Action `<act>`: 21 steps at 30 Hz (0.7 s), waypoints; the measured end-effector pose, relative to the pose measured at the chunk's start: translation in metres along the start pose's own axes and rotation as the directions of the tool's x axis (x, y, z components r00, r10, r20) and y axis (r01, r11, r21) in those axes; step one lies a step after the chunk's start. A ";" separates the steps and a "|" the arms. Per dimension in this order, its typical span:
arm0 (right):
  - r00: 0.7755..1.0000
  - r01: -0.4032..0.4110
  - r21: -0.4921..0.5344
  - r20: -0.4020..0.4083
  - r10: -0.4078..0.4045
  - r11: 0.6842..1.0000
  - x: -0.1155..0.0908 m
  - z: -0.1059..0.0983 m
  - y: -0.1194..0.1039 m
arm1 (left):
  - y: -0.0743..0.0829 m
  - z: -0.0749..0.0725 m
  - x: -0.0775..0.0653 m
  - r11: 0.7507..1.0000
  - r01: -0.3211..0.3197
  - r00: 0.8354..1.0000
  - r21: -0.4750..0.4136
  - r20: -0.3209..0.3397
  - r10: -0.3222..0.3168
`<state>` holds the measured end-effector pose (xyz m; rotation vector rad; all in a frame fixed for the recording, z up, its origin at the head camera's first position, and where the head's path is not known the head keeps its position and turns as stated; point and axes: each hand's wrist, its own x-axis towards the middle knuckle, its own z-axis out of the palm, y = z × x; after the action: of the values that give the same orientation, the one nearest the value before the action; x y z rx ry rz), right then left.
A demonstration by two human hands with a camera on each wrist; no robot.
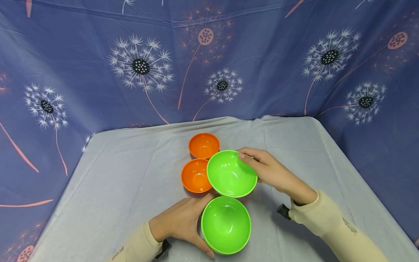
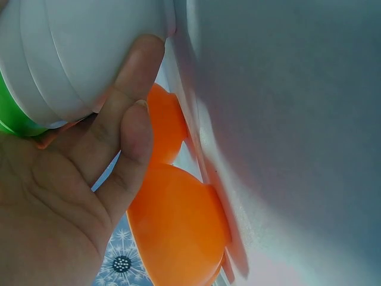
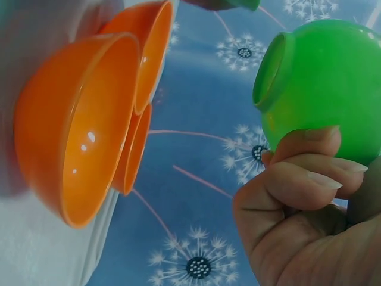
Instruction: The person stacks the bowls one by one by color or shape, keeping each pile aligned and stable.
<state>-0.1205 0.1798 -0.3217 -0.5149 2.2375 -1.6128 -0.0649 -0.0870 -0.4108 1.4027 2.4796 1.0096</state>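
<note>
My right hand (image 1: 276, 173) pinches the rim of a green bowl (image 1: 230, 174), thumb over the edge and fingers outside. In the right wrist view this green bowl (image 3: 327, 89) is raised and its foot shows. My left hand (image 1: 183, 220) holds the side of a bowl stack topped by another green bowl (image 1: 226, 225). Seen from the left wrist, white bowls (image 2: 77, 53) lie under a green one, with fingers against the white side. Two orange bowls (image 1: 204, 145) (image 1: 195, 176) stand on the table beyond; the raised bowl partly covers the nearer one.
A grey cloth covers the table (image 1: 147, 160). Blue fabric with dandelion prints (image 1: 262, 54) hangs behind and at the sides. The right wrist view shows three orange bowls (image 3: 77, 131) close together; one is hidden in the head view.
</note>
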 end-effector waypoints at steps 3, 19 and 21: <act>1.000 0.006 0.032 0.021 -0.007 0.999 -0.004 0.003 -0.002 | 0.000 -0.001 0.001 1.000 0.008 1.000 -0.013 0.006 -0.008; 0.995 0.073 0.024 0.071 -0.075 0.997 -0.015 0.012 -0.002 | -0.001 -0.001 0.000 0.999 -0.006 1.000 -0.034 0.010 0.006; 0.994 0.080 0.018 0.074 -0.082 0.997 -0.016 0.013 -0.002 | -0.001 -0.001 0.000 0.999 -0.009 1.000 -0.034 0.009 0.009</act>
<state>-0.1004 0.1756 -0.3235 -0.6584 2.1744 -1.6210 -0.0663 -0.0875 -0.4104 1.4061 2.4400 1.0396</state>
